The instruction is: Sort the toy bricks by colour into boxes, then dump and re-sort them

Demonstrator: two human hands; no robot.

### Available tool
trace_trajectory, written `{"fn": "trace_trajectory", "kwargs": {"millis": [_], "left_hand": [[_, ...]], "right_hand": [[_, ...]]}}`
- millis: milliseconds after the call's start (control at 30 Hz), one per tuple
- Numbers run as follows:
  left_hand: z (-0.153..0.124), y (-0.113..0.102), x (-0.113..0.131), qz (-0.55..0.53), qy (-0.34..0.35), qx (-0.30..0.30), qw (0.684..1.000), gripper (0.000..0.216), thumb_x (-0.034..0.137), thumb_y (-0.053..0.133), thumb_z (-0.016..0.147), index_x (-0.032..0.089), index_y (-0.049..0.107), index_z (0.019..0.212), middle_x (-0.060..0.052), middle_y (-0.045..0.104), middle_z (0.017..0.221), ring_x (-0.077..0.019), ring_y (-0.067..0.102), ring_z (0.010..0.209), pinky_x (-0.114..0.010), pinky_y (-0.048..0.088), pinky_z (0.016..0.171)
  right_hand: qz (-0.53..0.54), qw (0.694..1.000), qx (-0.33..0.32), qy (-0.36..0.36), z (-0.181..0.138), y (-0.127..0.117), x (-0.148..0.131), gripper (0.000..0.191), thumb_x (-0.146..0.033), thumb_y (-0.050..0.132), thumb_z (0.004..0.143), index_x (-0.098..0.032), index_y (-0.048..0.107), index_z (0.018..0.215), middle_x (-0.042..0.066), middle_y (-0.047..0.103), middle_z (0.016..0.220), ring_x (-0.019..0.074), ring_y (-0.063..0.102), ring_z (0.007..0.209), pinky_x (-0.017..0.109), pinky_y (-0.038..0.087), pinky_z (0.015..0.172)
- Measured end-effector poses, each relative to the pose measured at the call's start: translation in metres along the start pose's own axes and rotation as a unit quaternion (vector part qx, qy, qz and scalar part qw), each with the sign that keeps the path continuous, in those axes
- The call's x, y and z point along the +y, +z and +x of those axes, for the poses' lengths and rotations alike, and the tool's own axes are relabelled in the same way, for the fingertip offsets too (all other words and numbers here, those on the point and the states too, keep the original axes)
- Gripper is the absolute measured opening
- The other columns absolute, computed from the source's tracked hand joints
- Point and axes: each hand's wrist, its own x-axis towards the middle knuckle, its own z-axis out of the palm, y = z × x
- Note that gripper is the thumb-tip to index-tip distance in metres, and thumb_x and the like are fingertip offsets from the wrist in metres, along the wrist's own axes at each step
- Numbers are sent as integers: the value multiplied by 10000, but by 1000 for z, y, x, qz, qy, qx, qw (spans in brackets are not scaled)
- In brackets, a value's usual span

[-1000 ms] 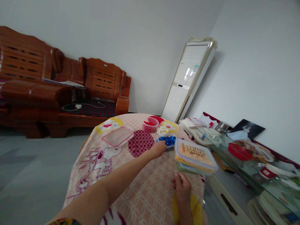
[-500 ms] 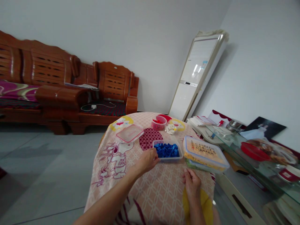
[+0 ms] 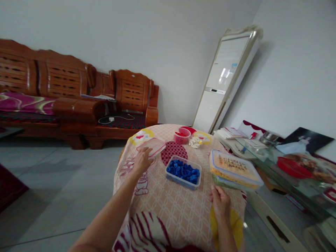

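Note:
My left hand (image 3: pixel 143 160) is at the near edge of a clear lid with a pink-red rim (image 3: pixel 154 144), its fingers apart and reaching over it. Whether it bears on the lid I cannot tell. To its right sits a clear plastic box (image 3: pixel 178 181), turned at an angle and filled with small blue blocks (image 3: pixel 183 170). My right hand (image 3: pixel 221 202) is held low over the cloth, in front of the stacked boxes, with its fingers curled together. The inside of its fingers is hidden. The upper stacked box (image 3: pixel 233 166) has a lettered lid and orange-yellow contents; the one below (image 3: pixel 223 182) looks green.
A round pink tub (image 3: pixel 181 138) of red pieces and a pile of white pieces (image 3: pixel 194 142) stand at the back of the cloth-covered table (image 3: pixel 168 206). A cluttered glass-topped shelf (image 3: pixel 275 175) borders the right side. Wooden seats (image 3: pixel 131 94) line the far wall.
My left hand has left the blue-block box and moved left and away to the lid. The box has turned at an angle and sits nearer. My right hand keeps its pose.

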Motion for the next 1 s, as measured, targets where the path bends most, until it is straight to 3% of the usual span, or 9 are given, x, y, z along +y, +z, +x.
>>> {"fn": "trace_trajectory", "kwargs": {"millis": [133,333,567,767,867,1000], "left_hand": [[1,16,-31,36,15,-12,999,232,218,596,727,171,704,927,-157,673,1151,-318,602,1105,-449,444,989],[12,11,-29,43,15,46,998,220,227,445,829,173,658,827,-126,696,910,-272,622,928,-411,461,902],[26,-33,16,0,8,160,987,197,321,464,889,195,608,844,-95,659,912,-241,592,926,-367,448,886],[25,-81,62,-48,-38,242,968,247,364,469,911,184,621,834,-54,651,789,-181,586,773,-276,432,736],[25,-83,75,-132,-76,197,969,298,384,473,897,179,594,718,-1,573,601,-129,516,584,-232,372,582],[24,-47,81,-257,-99,89,957,386,406,464,863,186,455,547,38,400,471,-93,368,462,-222,260,470]], "right_hand": [[5,1000,-1,-2,1,1,1,492,-648,565,783,-166,660,763,22,618,575,159,533,468,264,420,473],[1,1000,1,8,-1,1,-4,503,-670,568,769,-174,643,728,20,612,568,158,535,465,263,417,470],[-7,1000,3,4,-2,0,-10,500,-661,573,772,-168,655,759,27,614,570,165,536,481,272,430,488],[3,1000,8,18,-1,0,-9,527,-677,594,742,-159,671,796,30,622,572,169,535,471,280,434,483],[0,1000,4,14,-1,0,-7,514,-663,589,758,-158,675,804,31,630,584,169,540,482,280,440,497],[1,1000,7,10,-1,0,-5,499,-643,580,775,-155,676,811,27,623,590,163,530,489,273,431,499]]}}
